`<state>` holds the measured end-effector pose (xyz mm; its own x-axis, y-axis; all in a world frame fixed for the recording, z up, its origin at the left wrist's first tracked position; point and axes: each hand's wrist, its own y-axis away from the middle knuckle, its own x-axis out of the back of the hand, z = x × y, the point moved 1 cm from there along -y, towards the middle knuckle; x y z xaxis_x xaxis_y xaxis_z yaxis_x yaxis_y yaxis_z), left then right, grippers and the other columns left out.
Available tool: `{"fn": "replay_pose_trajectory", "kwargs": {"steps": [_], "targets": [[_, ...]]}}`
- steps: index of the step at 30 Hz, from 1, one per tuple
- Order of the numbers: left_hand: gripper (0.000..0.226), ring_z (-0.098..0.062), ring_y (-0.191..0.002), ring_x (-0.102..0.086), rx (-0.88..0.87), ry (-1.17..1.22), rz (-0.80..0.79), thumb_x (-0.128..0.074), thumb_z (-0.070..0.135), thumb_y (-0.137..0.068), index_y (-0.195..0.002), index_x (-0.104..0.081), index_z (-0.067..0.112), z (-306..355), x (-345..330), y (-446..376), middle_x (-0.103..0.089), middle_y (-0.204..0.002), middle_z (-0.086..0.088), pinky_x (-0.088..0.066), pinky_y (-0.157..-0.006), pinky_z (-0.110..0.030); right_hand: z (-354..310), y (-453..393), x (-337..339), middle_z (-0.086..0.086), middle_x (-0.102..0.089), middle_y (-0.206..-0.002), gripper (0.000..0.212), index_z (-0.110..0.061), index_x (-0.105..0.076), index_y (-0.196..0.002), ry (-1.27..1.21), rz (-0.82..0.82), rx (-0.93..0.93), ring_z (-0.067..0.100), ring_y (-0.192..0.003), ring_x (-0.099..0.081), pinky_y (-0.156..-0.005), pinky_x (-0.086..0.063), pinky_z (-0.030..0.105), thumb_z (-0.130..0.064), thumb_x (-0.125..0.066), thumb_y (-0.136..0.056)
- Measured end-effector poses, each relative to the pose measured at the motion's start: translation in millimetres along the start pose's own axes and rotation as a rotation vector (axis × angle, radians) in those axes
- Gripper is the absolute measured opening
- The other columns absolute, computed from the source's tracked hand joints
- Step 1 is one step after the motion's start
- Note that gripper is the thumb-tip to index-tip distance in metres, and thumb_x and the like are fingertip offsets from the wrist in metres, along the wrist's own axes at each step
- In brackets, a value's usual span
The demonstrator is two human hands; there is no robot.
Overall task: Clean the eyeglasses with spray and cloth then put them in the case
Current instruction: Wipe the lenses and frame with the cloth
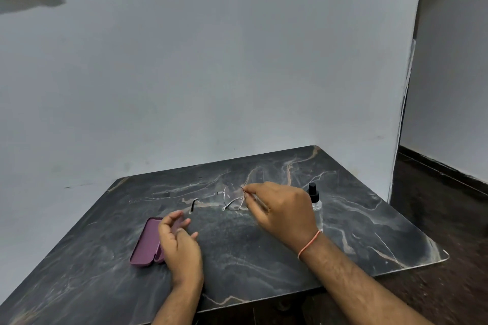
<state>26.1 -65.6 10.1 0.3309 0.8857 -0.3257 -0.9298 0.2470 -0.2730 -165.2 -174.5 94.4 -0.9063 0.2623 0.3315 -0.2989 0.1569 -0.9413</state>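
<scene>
On dark marble worktop (264, 250): eyeglasses (232, 198) mid-far, long axis left-right. Right hand (280, 208) pinches right temple hinge. Left hand (179, 243) loose, empty, beside open purple case (146, 244). Spray bottle (315, 203) behind right hand. Cloth not visible.

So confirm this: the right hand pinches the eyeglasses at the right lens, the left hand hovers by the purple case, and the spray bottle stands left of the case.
Not quite. The head view shows the spray bottle standing on the right side of the table, behind the right hand, not left of the case. The rest holds: the right hand pinches the eyeglasses and the left hand hovers by the case.
</scene>
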Motion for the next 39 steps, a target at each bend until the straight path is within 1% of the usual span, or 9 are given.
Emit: {"fn": "replay_pose_trajectory", "kwargs": {"steps": [4,8,12,20,25,30,32,35,39], "targets": [[0.038,-0.007,-0.107,-0.068,-0.273,-0.136,-0.181,-0.044,0.015,-0.109,-0.121,-0.06,0.048,13.3,17.5,-2.1,-0.064,-0.129,0.004,-0.059,-0.077,-0.025,-4.8,0.6,-0.6,-0.007,-0.069,-0.069,0.011,-0.026,-0.08,-0.091,0.144,-0.097,0.172,0.017,-0.052,-0.063,-0.043,-0.047,0.031,-0.032,-0.076,-0.099],[0.027,-0.016,-0.096,-0.072,-0.461,-0.299,-0.494,-0.044,0.035,-0.11,-0.129,-0.062,0.04,21.0,33.1,-5.8,-0.063,-0.136,0.005,-0.057,-0.081,-0.026,-5.3,6.1,-5.8,-0.005,-0.06,-0.064,0.013,-0.026,-0.076,-0.089,0.173,-0.171,0.279,0.019,-0.047,-0.054,-0.04,-0.041,0.029,-0.033,-0.074,-0.1],[0.028,-0.018,-0.122,-0.067,-0.64,-0.476,-0.691,-0.042,0.047,-0.113,-0.122,-0.067,0.039,25.1,48.6,-9.6,-0.067,-0.13,0.012,-0.049,-0.099,-0.02,-5.0,13.8,-15.6,-0.004,-0.057,-0.064,0.014,-0.027,-0.075,-0.09,0.184,-0.232,0.328,0.021,-0.048,-0.055,-0.04,-0.043,0.032,-0.035,-0.072,-0.101],[0.025,-0.009,-0.103,-0.073,-0.635,-0.566,-0.792,-0.048,0.043,-0.112,-0.106,-0.071,0.034,22.8,48.5,-6.1,-0.071,-0.108,0.021,-0.056,-0.086,-0.026,-8.5,27.7,-25.2,-0.005,-0.062,-0.068,0.013,-0.028,-0.079,-0.092,0.176,-0.272,0.3,0.021,-0.054,-0.062,-0.042,-0.048,0.035,-0.036,-0.074,-0.1],[0.014,-0.006,-0.088,-0.067,-0.646,-0.664,-0.886,-0.053,0.04,-0.11,-0.101,-0.063,0.037,20.8,47.0,-4.9,-0.066,-0.097,0.022,-0.054,-0.073,-0.031,-9.5,37.0,-30.8,-0.006,-0.066,-0.069,0.01,-0.028,-0.081,-0.091,0.201,-0.285,0.25,0.02,-0.055,-0.064,-0.043,-0.048,0.032,-0.036,-0.081,-0.096],[0.012,0.0,-0.08,-0.06,-0.697,-0.75,-0.847,-0.051,0.037,-0.109,-0.099,-0.058,0.037,22.2,45.2,-2.4,-0.057,-0.091,0.024,-0.047,-0.067,-0.021,-11.0,44.4,-40.2,-0.007,-0.07,-0.073,0.007,-0.03,-0.082,-0.096,0.199,-0.272,0.204,0.019,-0.058,-0.066,-0.045,-0.05,0.032,-0.036,-0.079,-0.096],[0.013,0.004,-0.078,-0.057,-0.716,-0.808,-0.794,-0.05,0.039,-0.108,-0.099,-0.059,0.036,22.1,43.8,-1.3,-0.055,-0.091,0.025,-0.044,-0.063,-0.017,-11.0,46.9,-43.9,-0.008,-0.073,-0.077,0.007,-0.03,-0.082,-0.099,0.167,-0.281,0.157,0.02,-0.063,-0.069,-0.049,-0.054,0.033,-0.035,-0.078,-0.096],[0.015,0.0,-0.079,-0.058,-0.69,-0.812,-0.741,-0.049,0.04,-0.109,-0.099,-0.059,0.035,21.3,42.2,-2.3,-0.055,-0.092,0.022,-0.048,-0.064,-0.025,-11.6,49.1,-49.2,-0.01,-0.078,-0.083,0.01,-0.032,-0.084,-0.104,0.048,-0.29,-0.026,0.016,-0.074,-0.075,-0.06,-0.06,0.032,-0.032,-0.083,-0.094],[0.017,-0.01,-0.08,-0.058,-0.629,-0.74,-0.682,-0.049,0.034,-0.11,-0.095,-0.056,0.034,18.8,42.9,-9.2,-0.054,-0.09,0.018,-0.047,-0.068,-0.026,-13.5,52.5,-55.0,-0.023,-0.082,-0.101,0.013,-0.039,-0.086,-0.106,-0.451,-0.217,-0.603,-0.005,-0.098,-0.076,-0.085,-0.057,0.016,-0.031,-0.082,-0.097]]}}
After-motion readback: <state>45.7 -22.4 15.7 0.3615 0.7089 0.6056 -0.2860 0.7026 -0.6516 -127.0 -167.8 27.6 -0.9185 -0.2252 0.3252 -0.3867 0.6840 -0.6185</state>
